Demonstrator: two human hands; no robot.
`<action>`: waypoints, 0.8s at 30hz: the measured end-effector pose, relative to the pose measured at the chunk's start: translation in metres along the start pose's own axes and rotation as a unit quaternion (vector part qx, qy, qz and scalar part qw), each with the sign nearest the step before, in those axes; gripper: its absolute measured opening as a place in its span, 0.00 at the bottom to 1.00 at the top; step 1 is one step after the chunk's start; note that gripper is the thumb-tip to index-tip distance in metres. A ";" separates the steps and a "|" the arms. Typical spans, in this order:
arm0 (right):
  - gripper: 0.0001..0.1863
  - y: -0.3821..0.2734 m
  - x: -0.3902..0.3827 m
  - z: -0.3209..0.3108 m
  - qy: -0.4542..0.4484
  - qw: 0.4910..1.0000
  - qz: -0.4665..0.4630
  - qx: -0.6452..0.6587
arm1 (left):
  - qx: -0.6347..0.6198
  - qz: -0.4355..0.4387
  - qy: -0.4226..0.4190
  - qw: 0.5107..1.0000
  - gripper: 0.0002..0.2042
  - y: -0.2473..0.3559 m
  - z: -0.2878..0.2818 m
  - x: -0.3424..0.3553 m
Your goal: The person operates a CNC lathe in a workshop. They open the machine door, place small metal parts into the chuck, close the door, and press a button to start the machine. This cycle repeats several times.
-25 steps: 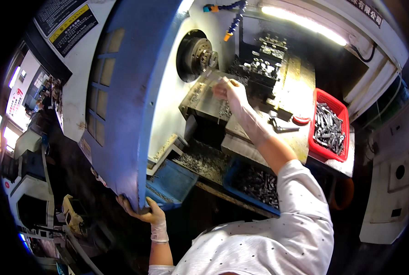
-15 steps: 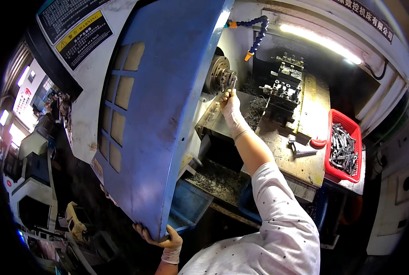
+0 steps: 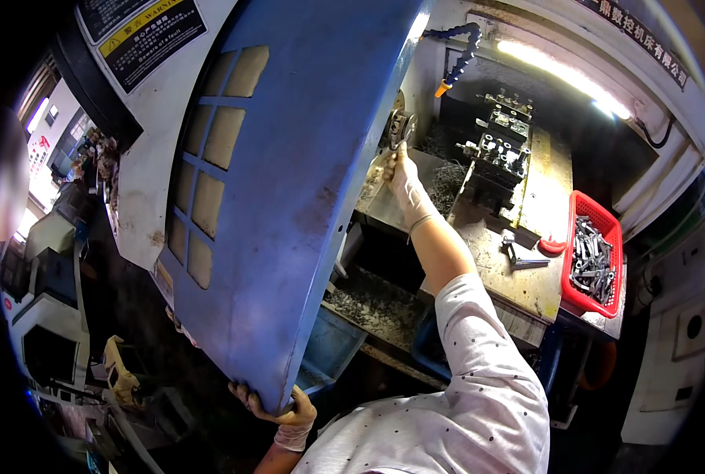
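Note:
My gloved left hand (image 3: 277,411) is wrapped around the lower corner of a large blue machine door (image 3: 289,197) with small window panes. My right hand (image 3: 402,172), also gloved, reaches past the door's edge into the lathe. Its fingers are pinched on a small metal part (image 3: 402,136) at the front of the chuck (image 3: 397,118). Most of the chuck is hidden behind the door. The part's exact shape is too small to tell.
Right of my arm, tool holders (image 3: 501,154) stand on the slide. A red basket (image 3: 619,261) of metal parts sits beyond a black-and-silver tool (image 3: 526,259) and a red-handled thing (image 3: 552,247). A coolant hose (image 3: 471,47) hangs above; a blue bin (image 3: 329,351) stands below.
The blue door has shifted right and now covers more of the chuck. My left hand keeps its hold on the corner, and my right hand stays at the chuck. The view has turned slightly.

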State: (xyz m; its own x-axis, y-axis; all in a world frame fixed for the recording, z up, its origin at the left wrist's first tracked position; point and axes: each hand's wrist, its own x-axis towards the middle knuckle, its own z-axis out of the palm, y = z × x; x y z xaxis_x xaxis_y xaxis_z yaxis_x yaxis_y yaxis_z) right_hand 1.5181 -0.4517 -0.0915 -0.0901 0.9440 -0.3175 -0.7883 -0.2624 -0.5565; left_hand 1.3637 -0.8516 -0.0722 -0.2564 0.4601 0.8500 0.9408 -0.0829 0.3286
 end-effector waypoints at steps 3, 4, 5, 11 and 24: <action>0.16 -0.010 0.023 -0.021 0.141 0.932 -0.215 -0.255 | -0.014 -0.001 0.006 1.000 0.28 0.000 0.002 0.001; 0.14 -0.013 0.027 -0.025 0.184 0.863 -0.322 -0.345 | -0.018 -0.002 0.009 1.000 0.28 -0.001 0.003 0.000; 0.14 -0.020 0.032 -0.027 0.149 0.838 -0.354 -0.389 | -0.023 -0.004 0.011 1.000 0.28 -0.001 0.004 0.000; 0.30 -0.038 0.020 -0.028 0.006 0.699 -0.430 -0.572 | -0.028 -0.005 0.000 1.000 0.29 0.000 0.000 0.000; 0.33 -0.038 0.045 -0.042 -0.056 0.796 -0.404 -0.447 | -0.094 0.038 -0.059 0.993 0.27 -0.016 -0.012 0.002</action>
State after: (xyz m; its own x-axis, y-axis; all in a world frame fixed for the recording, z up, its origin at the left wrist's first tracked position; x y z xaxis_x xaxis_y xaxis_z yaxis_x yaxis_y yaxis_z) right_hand 1.5695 -0.4079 -0.1163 0.1348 0.8754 0.4642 0.1266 0.4494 -0.8843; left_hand 1.3450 -0.8600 -0.0703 -0.1490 0.5453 0.8249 0.8951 -0.2801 0.3469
